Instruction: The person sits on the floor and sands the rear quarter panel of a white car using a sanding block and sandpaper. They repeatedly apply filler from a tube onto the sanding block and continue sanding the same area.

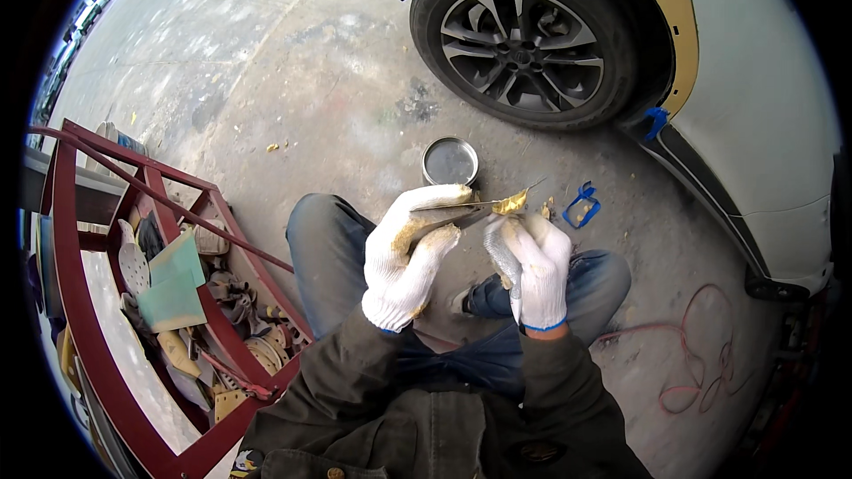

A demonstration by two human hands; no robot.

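Observation:
Both my hands wear white knit gloves with yellowish stains. My left hand (pixel 404 257) is closed on a thin putty knife (pixel 457 217), seen nearly edge-on, its blade pointing right. Yellow putty (pixel 510 204) clings at the far end, just above my right fingertips, where a thin dark tip sticks out. My right hand (pixel 537 262) is closed round a crumpled silver-grey tube (pixel 503 253), whose lower part runs along the palm side. The fingers hide much of it. Beyond my hands a round open tin (pixel 450 161) stands on the floor.
A car wheel (pixel 524 53) and pale body panel (pixel 754 80) rise ahead and right. Blue tape (pixel 581 206) lies near my right knee. A dark red metal rack (pixel 160 186) holds sanding pads, green sheets (pixel 175 279) and scraps at left. A red hose (pixel 683 337) coils at right.

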